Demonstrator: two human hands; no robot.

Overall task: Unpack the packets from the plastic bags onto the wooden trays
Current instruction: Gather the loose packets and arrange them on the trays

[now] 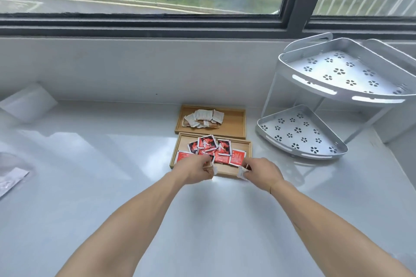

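Note:
Two wooden trays sit side by side on the white counter. The far tray (235,122) holds several white and brown packets (203,118). The near tray (247,145) holds several red and black packets (216,148). My left hand (198,171) and my right hand (262,172) hover over the near tray's front edge. Each pinches an end of a thin clear plastic bag (242,173) that is stretched between them and hard to make out. No packet shows inside it.
A white two-tier corner rack (333,96) stands at the right of the trays. At the far left edge lies another clear plastic bag (11,177) with pale packets in it. A white block (27,103) leans by the wall. The window sill runs behind.

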